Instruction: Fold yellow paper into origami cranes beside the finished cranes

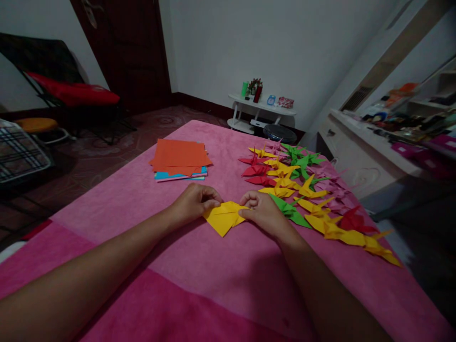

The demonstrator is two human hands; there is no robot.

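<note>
A partly folded piece of yellow origami paper (223,220) lies between my two hands, one corner pointing toward me. My left hand (194,202) pinches its left edge between thumb and fingers. At the opposite edge, my right hand (262,211) grips the paper with the thumb on top and the fingers curled. Just beyond my right hand sits a green paper crane (290,211). Rows of folded cranes in yellow, red, green and pink spread over the right side, among them a yellow crane (327,225) and a red crane (255,170).
A stack of square paper, orange sheets (180,154) over blue and pink ones, rests beyond my left hand. Everything lies on a pink cloth (213,280). A white side table (261,105) stands by the wall, a cluttered dresser (374,137) at right, and a folding chair (71,90) at left.
</note>
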